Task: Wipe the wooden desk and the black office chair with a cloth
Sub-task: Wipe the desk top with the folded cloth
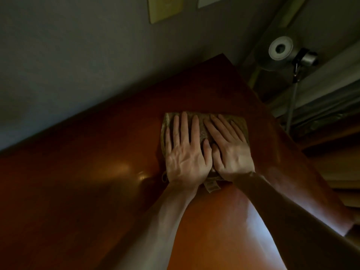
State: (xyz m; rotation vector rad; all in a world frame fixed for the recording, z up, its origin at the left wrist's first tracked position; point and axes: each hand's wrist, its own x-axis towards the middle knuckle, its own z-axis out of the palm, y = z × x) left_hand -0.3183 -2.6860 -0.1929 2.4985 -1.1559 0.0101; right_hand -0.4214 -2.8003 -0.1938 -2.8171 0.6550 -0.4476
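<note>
Wall (78, 65) runs grey along the left, the wooden desk (78, 191) set against it. Left hand (186, 151) lies flat, fingers straight, pressing the cloth (203, 131) onto the desktop near its far right corner. Right hand (230, 151) presses flat just beside, gripping nothing. Lamp (280, 48) sits beyond the desk's right edge

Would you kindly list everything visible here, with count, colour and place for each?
desk: one, reddish-brown wood, fills the lower frame.
cloth: one, olive-tan, flat on the desk near its far right corner.
wall: one, grey, behind the desk.
card: one, yellowish, on the wall, top centre.
sheet: one, white, top edge, right of the card.
lamp-like fixture: one, silver, upper right.
left hand: one, flat on the cloth.
right hand: one, flat on the cloth.
</note>
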